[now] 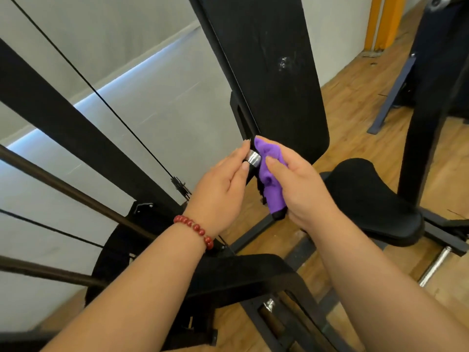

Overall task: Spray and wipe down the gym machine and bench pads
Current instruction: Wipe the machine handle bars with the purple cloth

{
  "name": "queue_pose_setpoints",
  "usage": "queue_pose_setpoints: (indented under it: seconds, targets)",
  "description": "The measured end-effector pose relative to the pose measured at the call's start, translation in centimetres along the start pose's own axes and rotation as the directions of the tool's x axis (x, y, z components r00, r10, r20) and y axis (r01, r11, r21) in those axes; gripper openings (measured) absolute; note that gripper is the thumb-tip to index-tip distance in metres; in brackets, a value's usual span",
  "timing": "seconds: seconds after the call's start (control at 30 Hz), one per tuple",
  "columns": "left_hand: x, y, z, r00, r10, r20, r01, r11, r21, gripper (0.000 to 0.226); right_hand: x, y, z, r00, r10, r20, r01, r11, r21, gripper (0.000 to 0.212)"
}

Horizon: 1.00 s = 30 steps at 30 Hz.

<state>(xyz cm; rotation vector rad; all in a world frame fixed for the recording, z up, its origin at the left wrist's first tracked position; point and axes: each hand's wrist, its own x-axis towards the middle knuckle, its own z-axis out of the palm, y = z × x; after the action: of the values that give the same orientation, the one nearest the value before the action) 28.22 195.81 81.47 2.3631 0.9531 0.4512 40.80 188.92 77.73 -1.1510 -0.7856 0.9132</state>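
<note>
The machine's tall black back pad (274,72) stands upright ahead, with white flecks on its face. Its black seat pad (368,194) lies lower right. My right hand (302,189) grips a bunched purple cloth (270,179) at the pad's lower left edge. Beside it, my left hand (218,196), with a red bead bracelet on the wrist, pinches a small silver-capped black piece (253,158) between thumb and fingers. Whether that piece belongs to the machine or is a bottle, I cannot tell.
Black frame beams (76,133) and thin cables (101,97) cross the left side before a grey wall. Another black pad (241,273) lies under my forearms. A black upright (426,123) and a chrome bar (434,268) stand right, on the wooden floor (355,110).
</note>
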Motion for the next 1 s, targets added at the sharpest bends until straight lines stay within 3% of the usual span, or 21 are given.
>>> queue_pose_setpoints:
  seconds: [0.1, 0.2, 0.33, 0.5, 0.63, 0.8, 0.93, 1.0]
  targets:
    - [-0.1, 0.3, 0.7, 0.997, -0.038, -0.072, 0.04, 0.999, 0.03, 0.043, 0.8, -0.5, -0.5, 0.994, 0.054, 0.096, -0.063, 0.994, 0.089, 0.026]
    - [-0.4, 0.5, 0.9, 0.988, -0.077, -0.137, 0.086, 0.995, 0.057, 0.042, 2.2, -1.1, -0.3, 0.995, 0.053, 0.087, -0.047, 0.996, -0.076, 0.017]
    - [-0.2, 0.5, 1.4, 0.98, -0.065, -0.189, 0.101, 0.977, 0.189, 0.044, 2.9, -0.9, -0.6, 0.993, 0.092, 0.08, -0.079, 0.985, -0.15, 0.029]
    - [0.2, 0.4, 1.6, 0.979, 0.01, -0.201, 0.051, 0.954, 0.295, 0.047, 3.1, -1.4, -1.2, 0.984, -0.046, 0.17, 0.068, 0.99, -0.124, 0.019]
    - [0.1, 0.3, 1.9, 0.973, 0.006, -0.229, 0.068, 0.947, 0.313, 0.052, 4.2, -1.0, -1.2, 0.983, 0.072, 0.169, -0.05, 0.99, -0.131, 0.03]
    - [0.1, 0.3, 2.1, 0.967, 0.011, -0.254, 0.08, 0.935, 0.346, 0.052, 3.2, -0.4, -1.2, 0.99, 0.053, 0.133, -0.046, 0.997, -0.054, 0.028]
    - [0.1, 0.4, 2.4, 0.948, 0.028, -0.317, 0.093, 0.929, 0.359, 0.05, 3.7, 0.2, -0.7, 0.964, 0.239, 0.115, -0.249, 0.965, 0.079, 0.032]
    - [0.1, 0.5, 2.6, 0.94, 0.039, -0.34, 0.093, 0.927, 0.364, 0.049, 2.8, 0.3, -0.7, 0.979, 0.176, 0.098, -0.187, 0.976, 0.115, 0.026]
